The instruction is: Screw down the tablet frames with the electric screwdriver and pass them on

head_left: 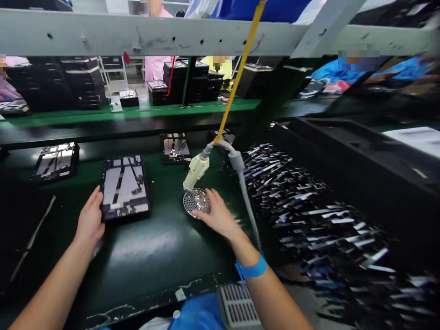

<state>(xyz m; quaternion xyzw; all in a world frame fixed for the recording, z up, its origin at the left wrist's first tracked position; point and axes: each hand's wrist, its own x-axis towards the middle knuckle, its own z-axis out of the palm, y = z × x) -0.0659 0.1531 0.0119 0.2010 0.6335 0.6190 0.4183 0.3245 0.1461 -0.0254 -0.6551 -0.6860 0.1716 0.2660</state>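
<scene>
My left hand point(90, 220) grips the left edge of a thick black tablet-like device point(125, 188), with a pale inner panel and dark flex cables facing up. My right hand point(220, 215) reaches over the right side of a round perforated dish point(189, 206). Small shiny pieces that look like screws point(202, 200) lie in it. The thumb and fingers of this hand are apart at the dish, and nothing shows between them. A cream-coloured electric screwdriver point(197, 170) hangs tip-down from a yellow strap point(240, 73) just above the dish.
Similar devices lie at the back left point(57, 160) and back centre point(176, 147). Many dark and shiny strips point(316, 211) are heaped on the right beside a black bin point(371, 160). A grey cable point(249, 206) droops near my right forearm. Co-workers and black stacks point(82, 82) are beyond.
</scene>
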